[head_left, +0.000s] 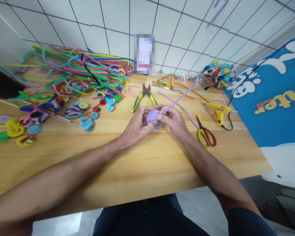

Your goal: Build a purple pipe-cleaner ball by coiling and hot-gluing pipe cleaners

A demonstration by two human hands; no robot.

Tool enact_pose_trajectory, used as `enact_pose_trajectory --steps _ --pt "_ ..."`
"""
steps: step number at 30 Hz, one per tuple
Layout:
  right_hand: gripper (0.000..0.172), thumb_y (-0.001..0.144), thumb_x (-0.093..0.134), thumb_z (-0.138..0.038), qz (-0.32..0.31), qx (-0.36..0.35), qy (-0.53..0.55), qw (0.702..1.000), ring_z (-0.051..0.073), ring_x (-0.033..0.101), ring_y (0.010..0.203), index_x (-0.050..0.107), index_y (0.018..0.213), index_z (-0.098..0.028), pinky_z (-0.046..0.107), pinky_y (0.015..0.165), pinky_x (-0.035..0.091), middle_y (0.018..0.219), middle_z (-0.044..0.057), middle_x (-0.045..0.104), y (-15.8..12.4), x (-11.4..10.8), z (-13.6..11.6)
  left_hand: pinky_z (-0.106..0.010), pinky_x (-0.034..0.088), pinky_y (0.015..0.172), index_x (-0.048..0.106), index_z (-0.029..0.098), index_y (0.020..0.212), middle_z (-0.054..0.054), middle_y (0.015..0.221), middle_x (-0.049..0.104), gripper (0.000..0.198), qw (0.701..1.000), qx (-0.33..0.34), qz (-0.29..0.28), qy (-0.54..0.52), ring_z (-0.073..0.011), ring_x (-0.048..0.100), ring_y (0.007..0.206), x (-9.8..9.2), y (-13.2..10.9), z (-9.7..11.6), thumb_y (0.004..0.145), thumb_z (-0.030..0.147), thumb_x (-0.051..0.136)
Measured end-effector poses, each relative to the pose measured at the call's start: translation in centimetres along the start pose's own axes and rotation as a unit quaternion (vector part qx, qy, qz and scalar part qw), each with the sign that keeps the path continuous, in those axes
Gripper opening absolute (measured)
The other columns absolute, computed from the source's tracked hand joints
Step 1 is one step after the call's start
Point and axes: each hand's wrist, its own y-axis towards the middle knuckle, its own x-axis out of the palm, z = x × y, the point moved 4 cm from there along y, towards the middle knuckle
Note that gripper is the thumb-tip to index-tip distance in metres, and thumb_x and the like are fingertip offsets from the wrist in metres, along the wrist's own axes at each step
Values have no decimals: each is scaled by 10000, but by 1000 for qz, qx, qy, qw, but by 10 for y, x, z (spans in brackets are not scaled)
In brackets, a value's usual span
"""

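Note:
A coil of purple pipe cleaner (151, 116) is held between my two hands, above the middle of the wooden table. My left hand (137, 126) grips its left side, with the thumb lying across the front. On the right, my right hand (172, 118) pinches the coil, and a straight purple length sticks up from it toward the upper right. Whatever the coil is wound round is mostly hidden by my fingers. Just beyond my hands lie green-and-yellow pliers (145, 95). A loose purple pipe cleaner (179, 106) lies on the table behind my right hand.
Scissors (205, 132) and a yellow glue gun (218, 113) with a black cord lie to the right. A large heap of coloured pipe cleaners (76, 67) fills the back left, with small wound pieces (86, 124) before it. A phone (144, 54) leans on the tiled wall.

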Motion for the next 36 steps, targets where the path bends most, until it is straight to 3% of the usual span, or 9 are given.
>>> enact_pose_trajectory --steps 7,22,26,30,36 --pt "357 735 945 -446 -5 -5 -4 1000 225 713 1057 671 847 -247 376 906 611 1273 58 742 0 0 0 -435 559 1081 592 214 1325 -120 1323 687 405 999 22 -2 30 -262 677 1226 -1 0 -1 956 319 723" --pt "355 747 921 -441 -18 -3 -9 1000 224 709 1048 670 911 -250 381 914 604 1262 49 725 0 2 -1 -320 583 860 566 218 1238 -46 1129 709 378 1000 -1 -8 -12 -183 706 966 -1 2 -3 932 336 754" --pt "444 760 938 -520 -53 -9 -47 997 243 709 1121 674 1004 -261 414 976 605 1323 65 705 3 -8 -8 -317 586 859 569 220 1209 -35 1105 703 376 1000 -4 11 -19 -182 702 973 -3 4 -6 919 344 774" --pt "450 768 945 -481 -81 -37 -117 989 267 680 1256 670 1052 -266 460 1103 555 1330 76 701 7 -19 -13 -322 582 854 574 219 1206 -45 1136 700 368 1000 -3 13 -18 -182 692 974 -3 5 -7 925 364 763" --pt "469 755 949 -490 -106 -50 -161 980 273 701 1180 668 1049 -256 482 1080 559 1228 68 739 11 -20 -6 -337 576 855 575 219 1220 -53 1138 701 403 1000 -7 9 -16 -194 692 966 -4 5 -9 933 435 759"
